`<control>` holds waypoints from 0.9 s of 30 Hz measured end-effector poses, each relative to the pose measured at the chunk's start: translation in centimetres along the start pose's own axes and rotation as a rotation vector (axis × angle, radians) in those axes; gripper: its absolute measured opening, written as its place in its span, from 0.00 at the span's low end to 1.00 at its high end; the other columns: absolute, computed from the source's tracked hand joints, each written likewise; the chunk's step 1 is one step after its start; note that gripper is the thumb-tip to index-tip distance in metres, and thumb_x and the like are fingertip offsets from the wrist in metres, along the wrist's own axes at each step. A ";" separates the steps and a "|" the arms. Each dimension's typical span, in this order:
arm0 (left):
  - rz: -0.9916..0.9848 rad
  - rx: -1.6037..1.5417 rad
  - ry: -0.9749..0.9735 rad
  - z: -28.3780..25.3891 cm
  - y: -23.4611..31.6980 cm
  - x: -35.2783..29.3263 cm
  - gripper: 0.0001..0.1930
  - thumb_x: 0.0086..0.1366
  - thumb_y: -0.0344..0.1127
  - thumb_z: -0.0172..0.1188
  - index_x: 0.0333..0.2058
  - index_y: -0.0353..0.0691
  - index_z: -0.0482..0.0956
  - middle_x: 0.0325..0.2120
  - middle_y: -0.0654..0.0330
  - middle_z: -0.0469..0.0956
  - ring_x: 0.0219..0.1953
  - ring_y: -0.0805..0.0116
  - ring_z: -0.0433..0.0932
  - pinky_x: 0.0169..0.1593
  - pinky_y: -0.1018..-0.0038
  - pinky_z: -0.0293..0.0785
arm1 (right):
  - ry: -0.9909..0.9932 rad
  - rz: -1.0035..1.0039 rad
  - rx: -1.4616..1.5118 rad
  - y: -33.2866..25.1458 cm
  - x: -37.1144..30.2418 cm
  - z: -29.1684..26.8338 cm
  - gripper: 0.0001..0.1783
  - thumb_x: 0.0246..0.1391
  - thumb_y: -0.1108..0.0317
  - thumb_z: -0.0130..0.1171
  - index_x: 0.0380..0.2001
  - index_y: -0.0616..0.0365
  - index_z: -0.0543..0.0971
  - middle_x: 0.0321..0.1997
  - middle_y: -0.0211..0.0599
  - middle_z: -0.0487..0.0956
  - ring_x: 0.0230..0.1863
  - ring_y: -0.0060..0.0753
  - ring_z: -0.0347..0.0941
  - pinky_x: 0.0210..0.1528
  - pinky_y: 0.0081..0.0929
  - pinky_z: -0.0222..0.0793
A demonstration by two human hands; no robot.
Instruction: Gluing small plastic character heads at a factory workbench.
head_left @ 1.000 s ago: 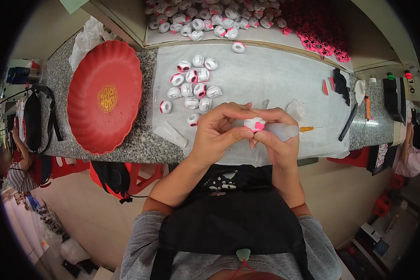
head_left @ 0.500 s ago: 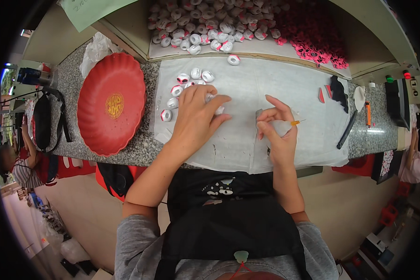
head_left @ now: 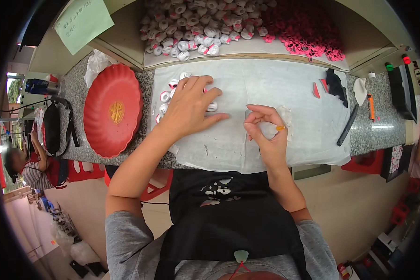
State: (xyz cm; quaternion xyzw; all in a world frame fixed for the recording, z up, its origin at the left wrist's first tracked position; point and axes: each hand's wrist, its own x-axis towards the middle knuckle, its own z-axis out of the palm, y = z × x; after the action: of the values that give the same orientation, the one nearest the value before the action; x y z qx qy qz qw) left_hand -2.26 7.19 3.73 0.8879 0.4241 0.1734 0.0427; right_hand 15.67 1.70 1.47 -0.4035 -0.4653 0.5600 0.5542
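My left hand (head_left: 189, 107) is over the left part of a white sheet (head_left: 228, 149), its fingers spread and the thumb stretched out. By its index finger lies a small white rounded piece (head_left: 212, 107), apart from the thumb. Several more white pieces with pink or red marks, such as one white piece (head_left: 164, 96), sit along that hand's far left side, partly covered by it. Over the sheet's middle, my right hand (head_left: 269, 140) is closed around a small needle-tipped bottle (head_left: 280, 128). Its orange tip and thin needle point right; the fingers hide most of its body.
A red scalloped tray (head_left: 126, 88) stands at the left. On the shelf behind are a heap of white pieces (head_left: 191, 28) and many pink parts (head_left: 308, 39). At the right lie black cloth (head_left: 336, 86), a dark strip-like tool (head_left: 347, 125) and an orange tool (head_left: 371, 107).
My left hand has moved slightly left, its fingers now further from the white piece, which rests on the sheet. My right hand has shifted a little left with the bottle. The head view has turned slightly.
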 end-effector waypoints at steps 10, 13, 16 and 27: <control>0.326 0.155 0.348 1.7 -1.8 8.0 0.13 0.43 0.27 0.51 0.32 0.42 0.71 0.33 0.60 0.68 0.38 0.62 0.65 0.42 0.68 0.61 | 0.096 -0.142 -0.061 0.0 0.2 -0.2 0.21 0.36 0.80 0.51 0.39 0.63 0.65 0.27 0.33 0.68 0.25 0.16 0.62 0.19 0.12 0.60; 0.336 0.170 0.352 3.7 -1.8 13.6 0.12 0.45 0.28 0.46 0.32 0.42 0.72 0.31 0.60 0.70 0.35 0.63 0.68 0.37 0.71 0.66 | 0.075 -0.121 -0.117 0.4 0.0 -0.3 0.22 0.36 0.80 0.51 0.40 0.62 0.64 0.28 0.34 0.68 0.24 0.16 0.62 0.19 0.12 0.60; 0.276 0.289 -0.052 3.3 -2.0 15.9 0.22 0.45 0.23 0.45 0.43 0.46 0.65 0.35 0.59 0.69 0.35 0.63 0.68 0.35 0.72 0.67 | 0.070 -0.136 -0.144 0.8 -0.1 0.0 0.23 0.35 0.80 0.51 0.41 0.62 0.63 0.28 0.34 0.68 0.24 0.17 0.62 0.19 0.13 0.60; -0.174 -0.842 0.237 0.0 1.4 4.0 0.10 0.50 0.27 0.52 0.33 0.37 0.71 0.28 0.63 0.70 0.29 0.72 0.68 0.35 0.78 0.64 | 0.006 -0.158 0.182 0.5 -0.6 -0.1 0.15 0.38 0.78 0.41 0.34 0.58 0.55 0.43 0.45 0.57 0.28 0.33 0.64 0.18 0.24 0.66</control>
State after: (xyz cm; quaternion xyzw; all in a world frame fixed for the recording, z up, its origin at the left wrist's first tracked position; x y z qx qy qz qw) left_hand 1.04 9.35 5.15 0.7281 0.3917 0.4272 0.3660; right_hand 15.64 1.13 0.93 -0.3152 -0.4412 0.5534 0.6322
